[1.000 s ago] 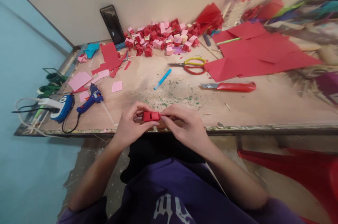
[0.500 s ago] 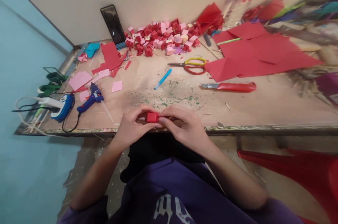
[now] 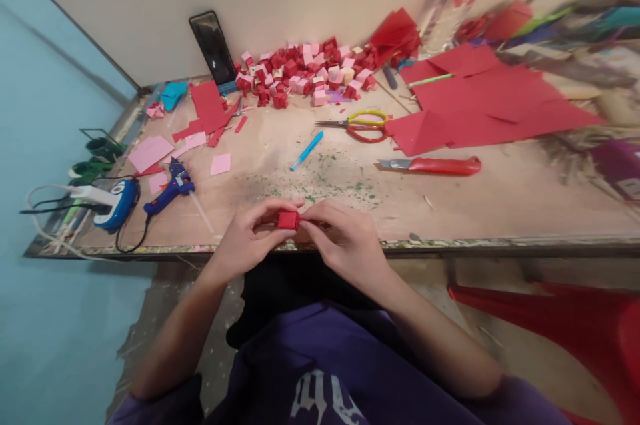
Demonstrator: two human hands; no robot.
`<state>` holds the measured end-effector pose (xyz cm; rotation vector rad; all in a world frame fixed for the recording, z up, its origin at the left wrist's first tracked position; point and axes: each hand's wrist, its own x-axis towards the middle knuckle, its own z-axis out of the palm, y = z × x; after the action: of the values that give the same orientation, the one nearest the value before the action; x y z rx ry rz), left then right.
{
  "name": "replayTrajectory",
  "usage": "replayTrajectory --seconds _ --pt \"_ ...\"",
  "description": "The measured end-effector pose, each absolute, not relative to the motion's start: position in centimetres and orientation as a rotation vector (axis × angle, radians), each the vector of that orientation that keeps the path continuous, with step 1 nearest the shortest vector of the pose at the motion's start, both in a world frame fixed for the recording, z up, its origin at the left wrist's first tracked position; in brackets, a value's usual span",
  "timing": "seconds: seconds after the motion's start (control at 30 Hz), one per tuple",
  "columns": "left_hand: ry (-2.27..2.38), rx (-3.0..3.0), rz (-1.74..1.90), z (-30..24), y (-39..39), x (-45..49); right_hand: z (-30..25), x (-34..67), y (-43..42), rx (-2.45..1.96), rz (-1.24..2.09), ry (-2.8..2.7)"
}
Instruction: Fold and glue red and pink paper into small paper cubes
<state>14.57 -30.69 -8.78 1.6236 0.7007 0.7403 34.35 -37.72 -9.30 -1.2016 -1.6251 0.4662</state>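
Note:
A small red folded paper box (image 3: 287, 220) is held just above the front edge of the table. My left hand (image 3: 253, 231) grips it from the left, with the thumb below and the fingers above. The fingertips and thumb of my right hand (image 3: 343, 231) pinch the box's right side; what detail they press on is too small to make out. Beyond my hands lie green scraps, a blue pen (image 3: 307, 151), scissors (image 3: 357, 125) with yellow and red handles, and a red-handled cutter knife (image 3: 430, 165).
Small pink and red paper boxes (image 3: 305, 71) are heaped at the back, beside a leaning phone (image 3: 213, 46). Red paper sheets (image 3: 480, 98) spread over the right. A blue glue gun (image 3: 173, 188) and a blue power socket (image 3: 117, 205) with cables lie left.
Both hands stay at the table edge with the red box. The left fingers and thumb have shifted slightly on it, and the whole view has moved a little.

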Motion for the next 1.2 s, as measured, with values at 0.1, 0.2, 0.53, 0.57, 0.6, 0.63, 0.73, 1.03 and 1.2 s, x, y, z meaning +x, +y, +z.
replayTrajectory --seconds 0.1,0.2,0.53,0.57,0.6,0.63,0.73,1.03,1.2 --pt "0.746 1.668 0.804 -8.73 -30.61 14.79 -9.28 34.34 -37.68 -1.207 0.469 -1.636" --pt "0.746 1.748 0.884 -8.47 -30.58 14.93 -9.32 34.36 -37.61 -1.219 0.485 -1.643" --pt "0.711 1.830 0.895 -8.66 -30.82 14.81 -8.91 34.37 -37.75 -1.278 0.607 -1.597" --pt "0.712 1.838 0.891 -8.70 -30.83 14.78 -8.87 34.36 -37.75 -1.285 0.621 -1.588" --pt "0.708 1.840 0.888 -8.72 -30.84 14.76 -8.84 34.36 -37.73 -1.288 0.632 -1.581" --pt "0.702 1.837 0.885 -8.75 -30.83 14.73 -8.81 34.36 -37.71 -1.289 0.641 -1.575" --pt "0.681 1.836 0.887 -8.80 -30.79 14.70 -8.69 34.37 -37.59 -1.282 0.657 -1.568" --pt "0.647 1.851 0.931 -8.79 -30.80 14.85 -8.92 34.43 -37.52 -1.279 0.617 -1.618" --pt "0.664 1.817 0.937 -8.86 -30.72 14.74 -9.01 34.48 -37.60 -1.258 0.589 -1.623"
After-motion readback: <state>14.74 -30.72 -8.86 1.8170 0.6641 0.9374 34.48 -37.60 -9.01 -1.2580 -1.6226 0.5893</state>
